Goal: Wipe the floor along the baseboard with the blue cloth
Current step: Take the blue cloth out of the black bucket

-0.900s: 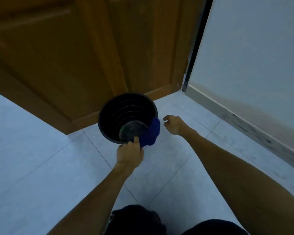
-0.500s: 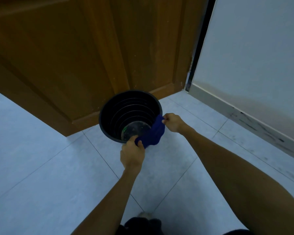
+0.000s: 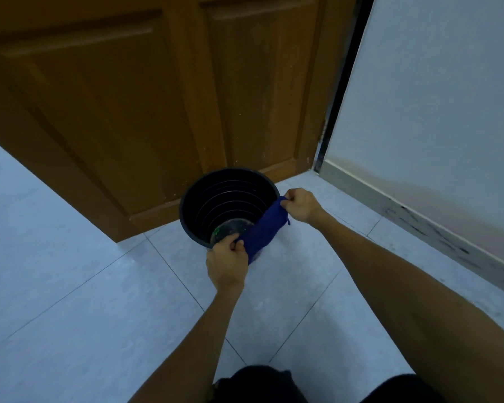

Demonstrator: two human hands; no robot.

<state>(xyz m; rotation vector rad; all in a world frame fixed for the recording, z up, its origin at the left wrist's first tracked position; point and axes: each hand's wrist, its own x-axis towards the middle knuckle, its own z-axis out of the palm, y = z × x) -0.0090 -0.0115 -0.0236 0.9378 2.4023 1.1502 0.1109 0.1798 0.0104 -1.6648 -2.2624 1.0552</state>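
Observation:
The blue cloth (image 3: 264, 228) is stretched between both hands over the near right rim of a black bucket (image 3: 224, 193). My left hand (image 3: 227, 263) grips the cloth's lower end at the bucket's front rim. Gripping the upper end at the bucket's right rim is my right hand (image 3: 300, 205). The pale tiled floor (image 3: 79, 309) spreads around the bucket. Along the right wall runs a scuffed grey baseboard (image 3: 419, 228), starting at the door frame.
A brown wooden door (image 3: 157, 106) stands open behind the bucket, its lower edge angling across the floor to the left. The white wall (image 3: 437, 91) rises on the right. My dark-clothed knees (image 3: 262, 385) show at the bottom edge.
My right hand reached in and took the cloth's far end. The cloth, bunched at first, is now pulled out taut between both hands above the bucket.

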